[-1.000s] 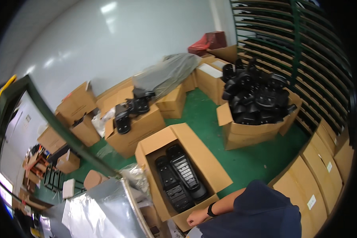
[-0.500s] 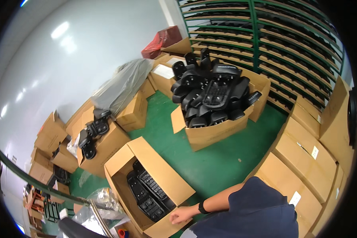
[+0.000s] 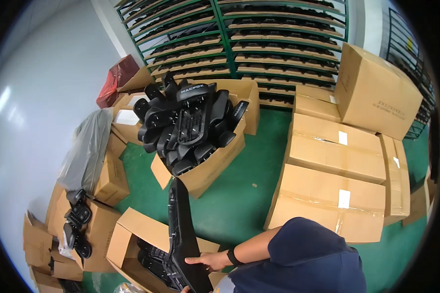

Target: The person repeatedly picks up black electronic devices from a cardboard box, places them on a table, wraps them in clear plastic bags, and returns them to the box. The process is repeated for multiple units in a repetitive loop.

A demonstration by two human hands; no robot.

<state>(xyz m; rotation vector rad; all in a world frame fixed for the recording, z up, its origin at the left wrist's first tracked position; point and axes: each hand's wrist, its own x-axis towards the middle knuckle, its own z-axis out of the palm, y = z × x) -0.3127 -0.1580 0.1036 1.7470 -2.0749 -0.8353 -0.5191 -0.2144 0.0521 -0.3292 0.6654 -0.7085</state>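
1 long black padded part [image 3: 187,234] stands steeply tilted over the edge of an open carton [image 3: 143,228], clamped near its lower end by the right hand [image 3: 211,261], thumb flat on its smooth face. Just a sliver of the left hand [image 3: 186,289] shows at the bottom border beside the part; how its fingers are set cannot be told. Other black pieces [image 3: 150,258] lie inside. Beyond, a heaped box [image 3: 217,165] fronts a green rack [image 3: 220,36]; taped cartons [image 3: 322,195] line the right.
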